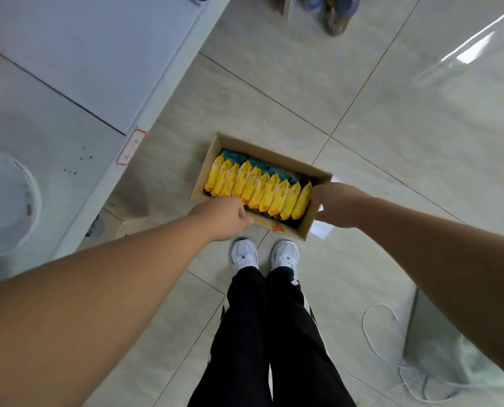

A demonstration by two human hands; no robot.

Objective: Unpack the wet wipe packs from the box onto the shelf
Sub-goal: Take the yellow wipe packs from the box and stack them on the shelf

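Below, left hand (224,216) grips the box (286,230) by its near rim, right hand (336,204) its end wall, wet wipe packs (259,189) inside

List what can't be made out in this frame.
Head view:
Fingers of the left hand and right hand: hidden behind the hands' backs, so grip on the box is unclear.
Most of the teal packs: covered by the yellow packs; count unknown.
Print on the packs: too small, blurred.
Rest of the shelf: cut off by top and left edges.
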